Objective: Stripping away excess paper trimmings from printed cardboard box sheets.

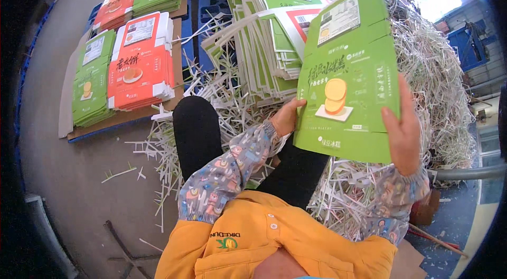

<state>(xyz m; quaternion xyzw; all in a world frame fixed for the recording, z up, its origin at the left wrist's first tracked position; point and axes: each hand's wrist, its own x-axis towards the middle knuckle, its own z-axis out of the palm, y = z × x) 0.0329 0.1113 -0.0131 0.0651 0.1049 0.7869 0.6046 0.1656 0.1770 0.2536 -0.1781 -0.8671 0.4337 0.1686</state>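
Note:
A flat green printed carton sheet (pixel 364 78), with a picture of round yellow cakes and a white label panel, is held up in front of me, tilted. My left hand (pixel 287 116) grips its lower left edge, the thumb on the printed face and the fingers partly hidden behind. My right hand (pixel 404 131) clasps the right edge, thumb in front and the other fingers at the back. Just beyond the sheet, to the left, leans a thick uneven stack of green and red carton sheets (pixel 272 49). Patterned sleeves cover both forearms.
At the left, neat piles of green cartons (pixel 91 81) and red cartons (pixel 138 68) rest on cardboard over a blue pallet (pixel 211 2). White paper scraps (pixel 232 94) lie around my legs, and a tall heap of shredded strips (pixel 430 78) rises at the right. A grey pipe (pixel 470 173) runs behind.

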